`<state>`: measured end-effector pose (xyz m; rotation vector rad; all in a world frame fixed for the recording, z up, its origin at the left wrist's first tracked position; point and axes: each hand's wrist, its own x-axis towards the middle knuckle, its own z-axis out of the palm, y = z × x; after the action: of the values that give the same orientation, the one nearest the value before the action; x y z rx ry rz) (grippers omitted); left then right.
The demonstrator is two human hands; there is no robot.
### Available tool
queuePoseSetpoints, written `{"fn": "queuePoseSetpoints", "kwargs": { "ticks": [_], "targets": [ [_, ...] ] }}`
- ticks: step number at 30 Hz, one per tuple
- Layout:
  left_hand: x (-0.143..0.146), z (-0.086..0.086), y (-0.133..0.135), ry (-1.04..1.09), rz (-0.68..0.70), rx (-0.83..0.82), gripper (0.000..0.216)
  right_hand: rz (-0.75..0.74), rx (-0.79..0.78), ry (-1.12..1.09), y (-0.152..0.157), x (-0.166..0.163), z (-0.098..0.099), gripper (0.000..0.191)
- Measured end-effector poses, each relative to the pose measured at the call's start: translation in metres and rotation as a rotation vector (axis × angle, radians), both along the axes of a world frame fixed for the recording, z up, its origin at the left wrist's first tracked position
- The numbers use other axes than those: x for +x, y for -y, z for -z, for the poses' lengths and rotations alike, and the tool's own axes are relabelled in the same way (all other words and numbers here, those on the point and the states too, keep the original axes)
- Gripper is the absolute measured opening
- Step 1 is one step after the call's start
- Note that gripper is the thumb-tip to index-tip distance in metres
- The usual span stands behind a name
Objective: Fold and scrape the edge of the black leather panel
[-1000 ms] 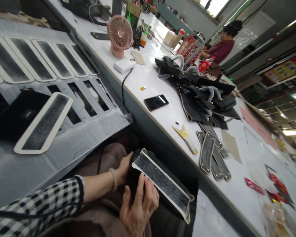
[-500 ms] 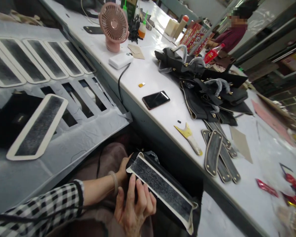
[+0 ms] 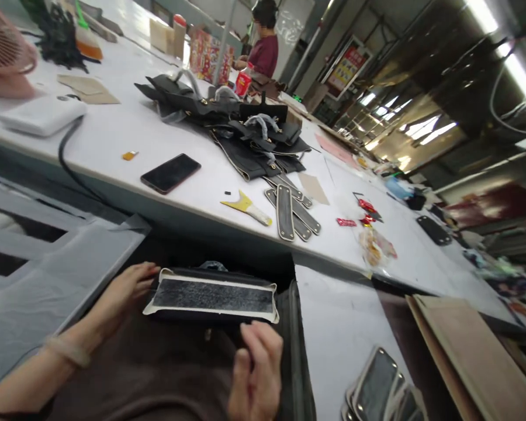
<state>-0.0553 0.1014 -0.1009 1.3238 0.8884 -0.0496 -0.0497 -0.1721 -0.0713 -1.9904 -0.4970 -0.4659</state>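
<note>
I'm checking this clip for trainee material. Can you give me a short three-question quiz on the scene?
1. True or false: the phone lies on the white table with its screen dark.
2. Which hand touches the left end of the black bag with the white-edged panel? A) left hand B) right hand C) neither
3. Fill in: right of the phone, near the table's front edge, lies a tool with a ______ blade.

Key: 1 true; 2 A; 3 yellow
</note>
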Motion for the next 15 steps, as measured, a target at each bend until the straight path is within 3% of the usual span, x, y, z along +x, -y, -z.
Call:
{"fn": "queuePoseSetpoints", "kwargs": {
  "ticks": [2, 3, 4, 7, 9, 12, 15],
  "targets": [
    [0.006, -0.019, -0.027, 0.052, -0.010, 0.098, 0.046, 0.370, 0.286, -0.341, 0.035, 0.016, 0.015, 0.023],
    [0.012, -0.033, -0.037, 0.080, 0.024, 0.217, 0.049, 0.488, 0.496, -0.599, 0.047, 0.025, 0.025, 0.029],
    [0.020, -0.047, -0.043, 0.117, 0.112, 0.338, 0.053, 0.512, 0.579, -0.699, 0.054, 0.034, 0.036, 0.037],
    [0.052, -0.086, -0.029, 0.332, 0.517, 0.743, 0.053, 0.378, 0.712, -0.963, 0.044, 0.054, 0.068, 0.046],
    [0.075, -0.101, 0.001, 0.547, 0.878, 0.855, 0.050, 0.232, 0.763, -1.072, 0.020, 0.060, 0.083, 0.048],
    [0.105, -0.104, 0.059, 0.744, 1.298, 0.875, 0.058, 0.047, 0.812, -1.104, -0.013, 0.064, 0.093, 0.055],
    [0.127, -0.094, 0.104, 0.869, 1.537, 0.842, 0.071, -0.056, 0.804, -1.044, -0.026, 0.069, 0.095, 0.055]
  ]
}}
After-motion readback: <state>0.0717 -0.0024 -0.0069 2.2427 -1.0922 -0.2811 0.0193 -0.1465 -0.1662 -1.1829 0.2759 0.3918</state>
